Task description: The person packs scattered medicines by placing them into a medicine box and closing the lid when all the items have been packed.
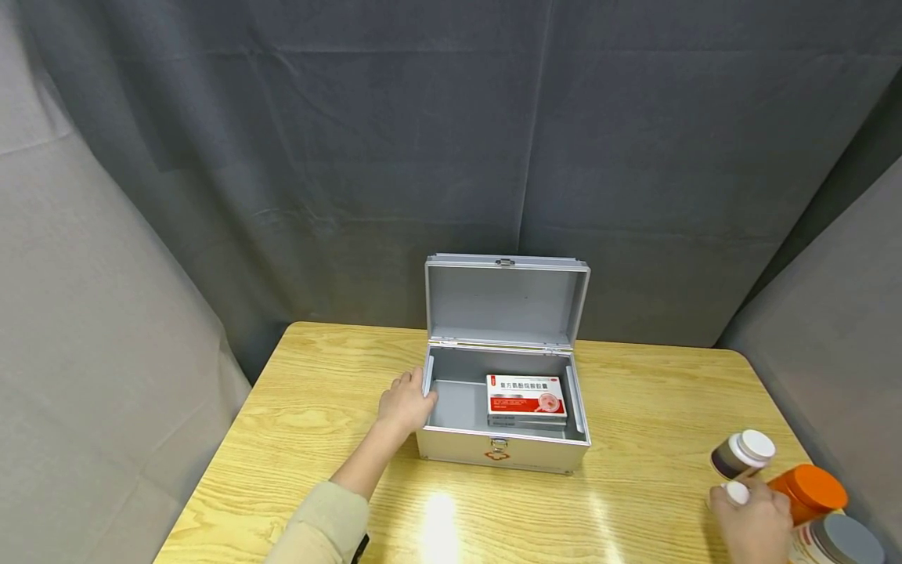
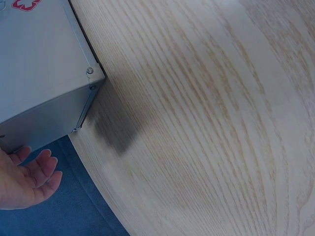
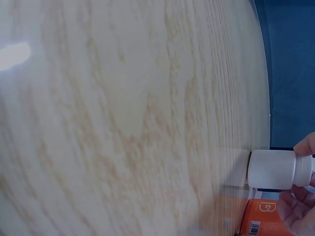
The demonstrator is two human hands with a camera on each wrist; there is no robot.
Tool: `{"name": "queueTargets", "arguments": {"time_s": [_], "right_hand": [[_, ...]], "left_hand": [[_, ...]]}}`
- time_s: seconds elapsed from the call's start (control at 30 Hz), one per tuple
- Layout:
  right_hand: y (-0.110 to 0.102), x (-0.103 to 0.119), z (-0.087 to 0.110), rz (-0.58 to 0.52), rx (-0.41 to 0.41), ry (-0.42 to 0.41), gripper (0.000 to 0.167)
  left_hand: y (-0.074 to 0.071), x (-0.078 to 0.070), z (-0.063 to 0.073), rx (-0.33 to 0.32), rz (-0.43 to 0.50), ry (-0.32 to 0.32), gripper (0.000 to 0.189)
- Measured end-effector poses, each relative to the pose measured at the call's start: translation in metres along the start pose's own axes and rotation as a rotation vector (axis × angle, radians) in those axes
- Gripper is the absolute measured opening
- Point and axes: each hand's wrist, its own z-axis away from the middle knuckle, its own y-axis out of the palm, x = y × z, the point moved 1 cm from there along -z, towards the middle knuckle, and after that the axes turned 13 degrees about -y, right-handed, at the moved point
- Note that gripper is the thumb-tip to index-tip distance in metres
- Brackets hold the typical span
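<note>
An aluminium first-aid box (image 1: pixel 493 453) stands on the table with its lid (image 1: pixel 503 301) raised. Inside, at its right, lies a red-and-white medicine box (image 1: pixel 527 395) on top of another. My left hand (image 1: pixel 406 403) holds the left wall, thumb over the rim; in the left wrist view its fingers (image 2: pixel 42 172) curve loosely beside the outer side. At the right front, my right hand (image 1: pixel 755 521) pinches a small white pill bottle (image 3: pixel 270 169) near its cap. The bottle's base is at or just above the tabletop; I cannot tell which.
Around the right hand stand a dark-labelled bottle with a white cap (image 1: pixel 756 445), an orange bottle (image 1: pixel 810 489) and a grey-lidded jar (image 1: pixel 846 540). Grey curtains (image 1: pixel 395 157) hang behind the table (image 1: pixel 634 407) and at both sides.
</note>
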Motion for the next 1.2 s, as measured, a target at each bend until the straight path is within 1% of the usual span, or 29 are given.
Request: {"name": "queueTargets", "arguments": {"time_s": [0.17, 0.27, 0.47, 0.6, 0.93, 1.2], "right_hand": [[-0.001, 0.003, -0.001, 0.011, 0.025, 0.008, 0.041], [-0.002, 0.006, -0.001, 0.009, 0.015, 0.002, 0.041], [-0.004, 0.015, -0.003, 0.006, -0.045, -0.046, 0.038], [-0.008, 0.023, -0.005, -0.004, -0.059, -0.081, 0.038], [-0.015, 0.044, -0.014, -0.009, -0.029, -0.13, 0.04], [-0.018, 0.06, -0.018, -0.007, -0.045, -0.204, 0.038]], "left_hand": [[0.0, 0.0, 0.0, 0.001, 0.004, -0.001, 0.051], [0.0, 0.0, 0.0, 0.0, 0.002, -0.001, 0.051], [0.001, 0.001, 0.0, -0.002, -0.002, -0.004, 0.051], [0.001, 0.001, -0.001, 0.001, -0.003, -0.008, 0.052], [0.0, -0.001, -0.001, -0.006, -0.02, -0.005, 0.051], [0.0, 0.0, -0.001, -0.013, -0.049, -0.001, 0.051]]}}
